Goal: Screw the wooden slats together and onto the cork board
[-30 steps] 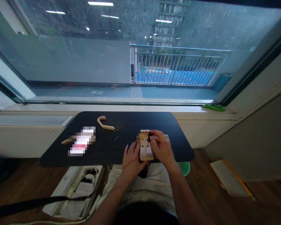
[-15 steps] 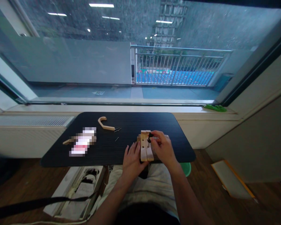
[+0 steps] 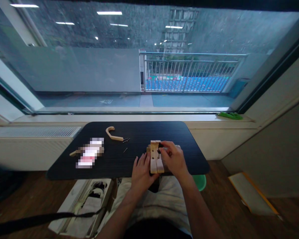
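Observation:
Near the front edge of the dark table, a pale wooden piece (image 3: 153,162) with dark round holes and a lengthwise split lies pointing away from me. My left hand (image 3: 141,172) braces it, fingers along its left side and the thumb at its near end. Above the piece's right half, my right hand (image 3: 175,158) pinches a small black-handled tool (image 3: 160,146) with a thin shaft pointing down at the wood. Whether the tip sits in a hole is too small to tell. Part of another wooden block shows behind, mostly hidden by my hands.
A curved wooden hook (image 3: 112,135) and several screws (image 3: 126,140) lie on the black table (image 3: 137,129). At its left is a blurred-out packet over a wooden part (image 3: 74,153). A green bowl (image 3: 200,182) stands below right, and an open box (image 3: 64,205) below left.
The view has tilted slightly, so everything sits a little lower in the picture. Both hands keep the same hold on the wooden piece and the black-handled tool.

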`<state>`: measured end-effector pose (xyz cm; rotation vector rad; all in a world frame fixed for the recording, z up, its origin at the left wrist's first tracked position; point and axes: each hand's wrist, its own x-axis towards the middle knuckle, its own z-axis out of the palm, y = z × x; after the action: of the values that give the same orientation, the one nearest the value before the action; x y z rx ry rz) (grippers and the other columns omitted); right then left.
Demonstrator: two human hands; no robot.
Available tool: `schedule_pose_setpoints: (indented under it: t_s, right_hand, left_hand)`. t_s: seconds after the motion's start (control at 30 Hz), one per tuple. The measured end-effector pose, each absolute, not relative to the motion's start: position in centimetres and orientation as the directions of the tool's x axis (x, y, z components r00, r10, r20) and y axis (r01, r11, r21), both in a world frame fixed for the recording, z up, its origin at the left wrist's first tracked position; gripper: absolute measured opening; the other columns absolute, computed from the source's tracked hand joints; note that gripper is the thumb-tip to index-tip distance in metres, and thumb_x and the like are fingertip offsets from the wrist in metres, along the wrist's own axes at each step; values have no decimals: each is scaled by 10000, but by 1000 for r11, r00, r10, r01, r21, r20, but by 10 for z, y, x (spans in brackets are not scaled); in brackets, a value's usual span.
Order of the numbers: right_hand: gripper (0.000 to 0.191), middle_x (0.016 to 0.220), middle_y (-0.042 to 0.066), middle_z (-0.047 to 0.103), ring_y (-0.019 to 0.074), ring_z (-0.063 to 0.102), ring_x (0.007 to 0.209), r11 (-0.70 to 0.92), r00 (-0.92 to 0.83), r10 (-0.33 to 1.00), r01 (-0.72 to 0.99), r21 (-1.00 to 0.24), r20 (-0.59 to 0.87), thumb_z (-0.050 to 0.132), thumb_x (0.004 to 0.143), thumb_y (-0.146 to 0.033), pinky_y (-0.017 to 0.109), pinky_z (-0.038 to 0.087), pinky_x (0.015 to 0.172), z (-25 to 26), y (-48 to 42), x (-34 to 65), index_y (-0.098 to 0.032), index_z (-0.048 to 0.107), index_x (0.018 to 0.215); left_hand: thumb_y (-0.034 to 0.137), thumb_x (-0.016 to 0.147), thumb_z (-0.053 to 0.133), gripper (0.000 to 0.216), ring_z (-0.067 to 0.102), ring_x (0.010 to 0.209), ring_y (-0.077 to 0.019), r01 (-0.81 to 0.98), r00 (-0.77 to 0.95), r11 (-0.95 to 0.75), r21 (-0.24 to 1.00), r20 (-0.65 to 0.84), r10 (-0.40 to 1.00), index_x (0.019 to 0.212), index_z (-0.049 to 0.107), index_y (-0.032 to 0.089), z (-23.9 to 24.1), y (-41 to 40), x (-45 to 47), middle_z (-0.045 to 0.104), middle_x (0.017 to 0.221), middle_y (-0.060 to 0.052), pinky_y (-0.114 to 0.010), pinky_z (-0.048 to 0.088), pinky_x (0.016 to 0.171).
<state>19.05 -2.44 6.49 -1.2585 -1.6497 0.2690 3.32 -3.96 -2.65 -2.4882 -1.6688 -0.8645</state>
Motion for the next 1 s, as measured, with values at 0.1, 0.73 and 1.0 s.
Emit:
schedule_pose_setpoints:
  t_s: [0.1,0.73,1.0]
  right_hand:
    - [177,815,25,716,136,617,587,444,51,806,606,-660,589,542,852,-233,258,499,615,65,-25,189,-210,654,987]
    - [190,736,24,706,163,668,611,429,50,842,541,-724,537,508,884,-236,263,503,578,66,-30,184,-204,636,1020]
    - [179,752,17,709,141,638,596,487,1,813,548,-680,583,543,861,-231,250,496,586,67,-22,187,-204,668,987]
  left_hand:
    - [514,750,654,845,492,1267,-329,863,275,-424,275,450,850,1436,341,134,-27,-39,32,539,1367,-181,-533,333,1085]
    - [567,760,633,845,493,1275,-324,870,282,-415,267,420,863,1421,353,121,-25,-38,27,539,1370,-189,-527,345,1082]
    - [562,756,639,857,481,1288,-315,869,288,-411,276,394,873,1429,334,126,-25,-36,23,529,1381,-183,-534,337,1091]
